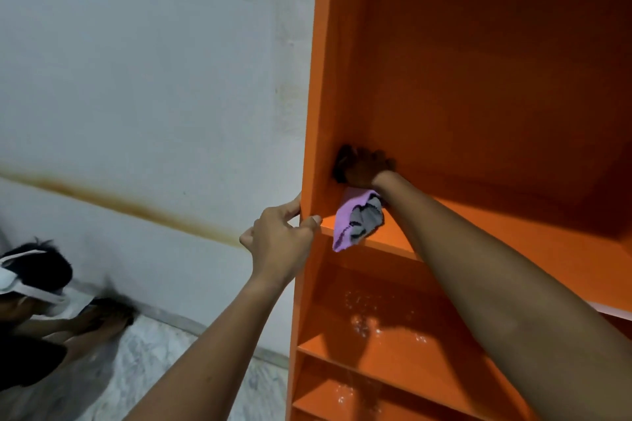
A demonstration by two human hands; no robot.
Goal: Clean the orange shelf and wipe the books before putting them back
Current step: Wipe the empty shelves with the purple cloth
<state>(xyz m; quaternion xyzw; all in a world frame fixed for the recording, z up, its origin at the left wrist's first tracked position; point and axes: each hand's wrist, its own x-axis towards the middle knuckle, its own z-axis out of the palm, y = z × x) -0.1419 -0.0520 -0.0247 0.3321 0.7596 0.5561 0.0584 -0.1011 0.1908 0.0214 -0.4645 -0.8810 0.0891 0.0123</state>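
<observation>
Right hand (364, 166) clutches a limp purple cloth (355, 220) in a back corner of the glossy shelf (478, 79) — left hand (280, 232) grips its side edge.

A white wall (136, 61), crossed by a brownish streak (119, 202), is seen at left. Near left, a crouching person (34, 304) is seen on the marbled floor (178, 369).
</observation>
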